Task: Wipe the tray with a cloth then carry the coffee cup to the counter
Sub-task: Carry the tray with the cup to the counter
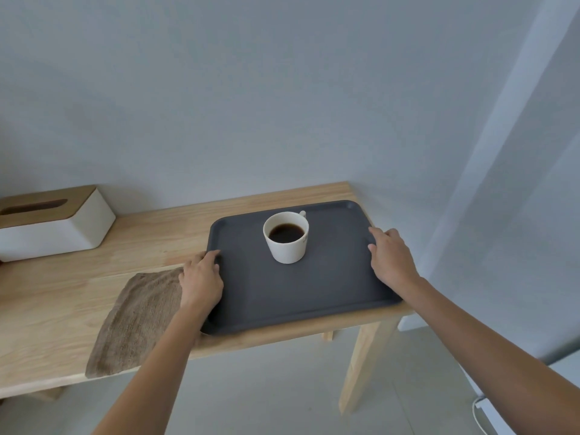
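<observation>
Two bare forearms reach in from the near side. The left hand (201, 282) curls over the tray's (329, 287) left rim; the right hand (390, 257) rests on its right rim, fingers bent over the edge. The tray is dark grey, matte, a rounded rectangle with its long axis along the table's (62, 293) front edge, at the right corner. A brown, nubby cloth (138, 321) lies flat just left of it (partly under the left wrist). Toward the tray's far edge stands a white cup (286, 238) of black coffee, handle pointing away. A white tissue box (53, 222) with a wooden lid sits at the far left.
</observation>
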